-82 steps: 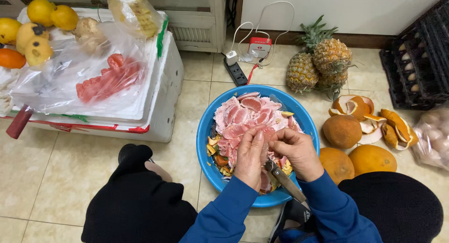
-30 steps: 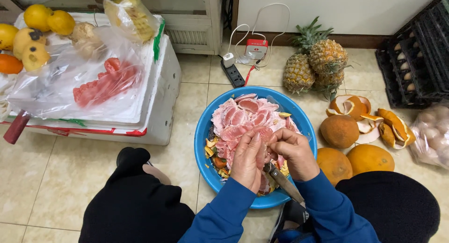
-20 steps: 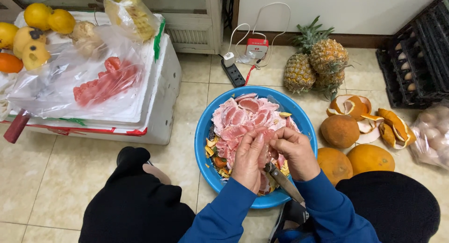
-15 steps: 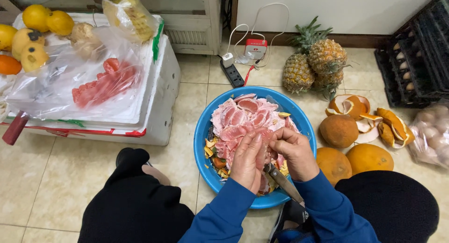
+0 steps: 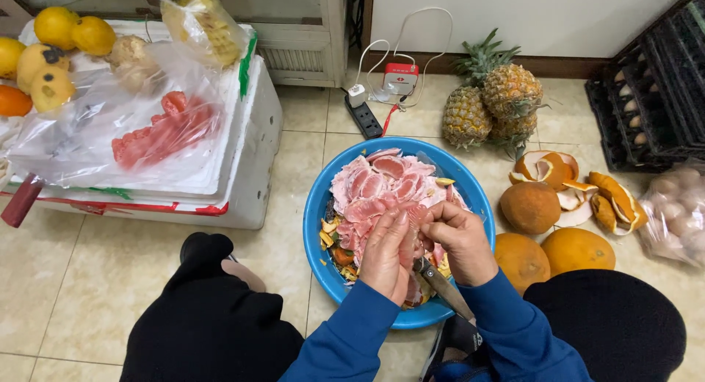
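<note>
Over the near half of a blue basin (image 5: pixel 317 206), my left hand (image 5: pixel 385 253) cups a pink grapefruit segment (image 5: pixel 415 219). My right hand (image 5: pixel 461 241) pinches the same segment from the right and also grips a knife (image 5: pixel 440 286), whose blade points back toward my lap. The basin is heaped with peeled pink segments (image 5: pixel 374 187), with orange and yellow peel scraps (image 5: pixel 334 246) along its left inner side. Both sleeves are blue.
A white foam box (image 5: pixel 250 154) at left carries a plastic bag of pink slices (image 5: pixel 158 132) and yellow citrus (image 5: pixel 73 33). Pineapples (image 5: pixel 492 103), whole grapefruits (image 5: pixel 580 250), peels (image 5: pixel 587 191) and dark crates (image 5: pixel 653 95) lie right. A power strip (image 5: pixel 363 110) lies beyond the basin.
Both hands stay together over the basin, the fingers shifting only slightly on the segment. The view has barely moved.
</note>
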